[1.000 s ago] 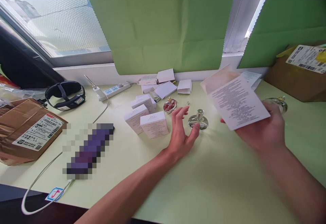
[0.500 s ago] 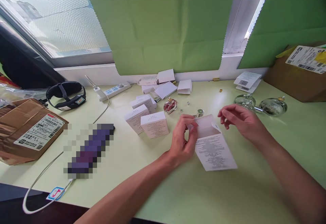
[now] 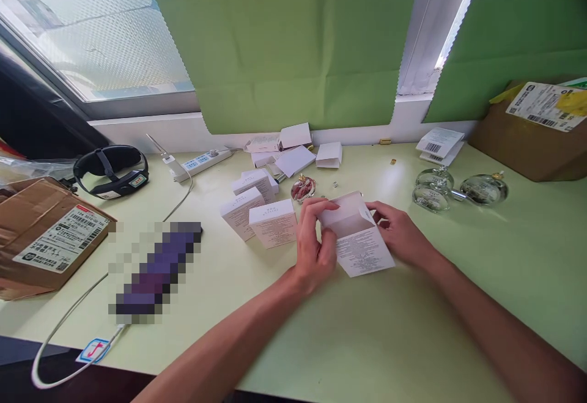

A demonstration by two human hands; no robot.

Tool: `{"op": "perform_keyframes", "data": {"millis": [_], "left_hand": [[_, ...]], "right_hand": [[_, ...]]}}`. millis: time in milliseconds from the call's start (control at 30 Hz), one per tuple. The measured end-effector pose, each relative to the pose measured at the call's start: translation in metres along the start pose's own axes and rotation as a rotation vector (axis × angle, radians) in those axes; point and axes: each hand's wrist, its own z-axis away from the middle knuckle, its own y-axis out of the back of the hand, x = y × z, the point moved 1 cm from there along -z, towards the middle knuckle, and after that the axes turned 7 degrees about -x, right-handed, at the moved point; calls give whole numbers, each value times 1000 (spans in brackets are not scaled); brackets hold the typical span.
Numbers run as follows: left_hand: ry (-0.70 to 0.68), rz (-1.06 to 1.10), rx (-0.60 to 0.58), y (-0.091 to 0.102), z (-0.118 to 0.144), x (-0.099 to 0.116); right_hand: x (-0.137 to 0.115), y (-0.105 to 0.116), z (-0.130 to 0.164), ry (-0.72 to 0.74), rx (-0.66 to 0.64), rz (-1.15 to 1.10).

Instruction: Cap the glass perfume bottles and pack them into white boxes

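Note:
A white printed carton (image 3: pixel 364 251) is tilted between my two hands, with its upper end open and the pale inside showing. My left hand (image 3: pixel 316 238) pinches the carton's upper left edge between thumb and fingers. On the opposite side my right hand (image 3: pixel 397 232) has its fingers curled against the carton's right edge; the fingertips are partly hidden behind it. Several similar cartons (image 3: pixel 274 224) stand to the left of my left hand. Just past them sits a round glass bottle (image 3: pixel 303 189) with a reddish look.
Clear perfume bottles (image 3: pixel 483 190) lie at the right, near a folded printed card (image 3: pixel 440 144). White cardboard pieces (image 3: pixel 296 161) lie by the wall. A blurred phone (image 3: pixel 158 271), black headset (image 3: pixel 111 172), power strip (image 3: pixel 206 162) and brown boxes (image 3: pixel 527 140) occupy the sides.
My right hand has come in from the right and now meets the carton's right edge. The carton has moved slightly left and up in view. A silver cap behind it is now hidden.

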Motion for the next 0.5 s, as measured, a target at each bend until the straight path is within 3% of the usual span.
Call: {"op": "perform_keyframes", "data": {"millis": [200,333,500], "left_hand": [[-137,-138,60,3,-7,2],[-137,-187,-10,3,-9,4],[-57,-124,-179,-1,-8,1]], "right_hand": [[1,32,3,-7,288,-213],[-9,46,10,46,331,-344],[-18,46,17,79,315,-348]]}}
